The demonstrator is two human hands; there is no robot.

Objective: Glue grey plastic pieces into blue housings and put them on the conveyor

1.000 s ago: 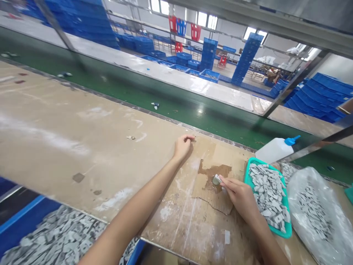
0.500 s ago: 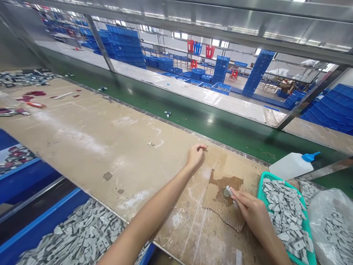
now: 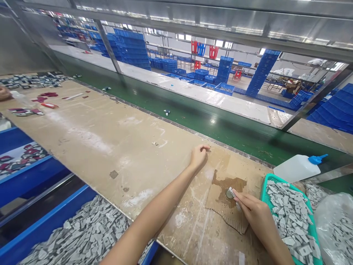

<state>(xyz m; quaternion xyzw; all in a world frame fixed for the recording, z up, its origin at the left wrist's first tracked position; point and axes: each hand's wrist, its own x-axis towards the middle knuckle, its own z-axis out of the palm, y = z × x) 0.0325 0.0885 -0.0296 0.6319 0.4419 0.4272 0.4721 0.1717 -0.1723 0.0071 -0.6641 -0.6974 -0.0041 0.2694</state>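
Observation:
My right hand [image 3: 255, 213] pinches a small light grey piece [image 3: 231, 190], its tip at the edge of a small round cap-like dish [image 3: 229, 194]. The dish sits on a torn sheet of cardboard [image 3: 217, 209], inside a dark wet stain. Whether the piece touches the dish's contents is too small to tell. My left hand [image 3: 198, 156] rests on the worktable [image 3: 132, 147] near its far edge, fingers curled together; what they hold, if anything, is hidden. Beside my right hand stands a green basket [image 3: 264, 189] heaped with similar grey pieces.
A white bottle with a blue spout [image 3: 298, 168] lies behind the basket, near a clear plastic bag [image 3: 331, 213] of pieces. A green conveyor belt [image 3: 190, 117] runs beyond the table. Blue crates [image 3: 52, 230] of pieces stand below the near edge. Another person's hand [image 3: 4, 94] shows far left.
The view has shifted slightly, moving the scene right. Another person's hand has come into view at the left edge. Both my hands keep nearly the same places on the table.

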